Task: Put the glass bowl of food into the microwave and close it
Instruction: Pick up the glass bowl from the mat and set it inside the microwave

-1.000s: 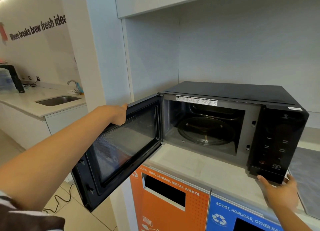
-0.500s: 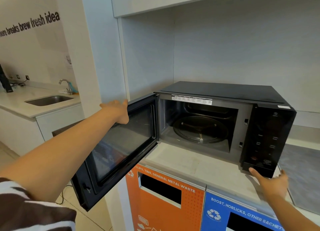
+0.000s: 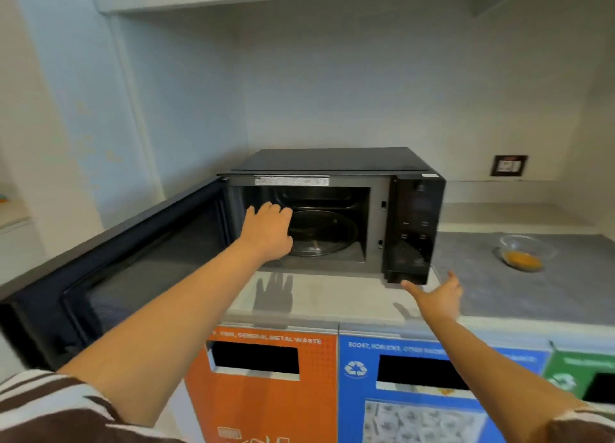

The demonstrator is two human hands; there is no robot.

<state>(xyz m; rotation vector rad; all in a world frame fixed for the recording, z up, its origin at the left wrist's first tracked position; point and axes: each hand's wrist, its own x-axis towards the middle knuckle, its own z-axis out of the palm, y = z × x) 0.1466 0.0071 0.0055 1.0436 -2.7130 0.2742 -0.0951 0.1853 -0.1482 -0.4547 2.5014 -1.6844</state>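
Bowl (image 3: 523,252) sat at right of frame on the grey mat (image 3: 532,286), right of the microwave (image 3: 336,209), door (image 3: 126,263) swung wide. Right hand (image 3: 438,298) lay nearer, fingers spread, empty, bowl up-right of it. Left hand (image 3: 268,231) hung at the cavity mouth, fingers loosely together, gripping nothing.

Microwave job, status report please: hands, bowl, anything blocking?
Left hand open at the microwave mouth, right hand open, both empty. Glass bowl on counter, right of microwave. Door open, cavity clear.
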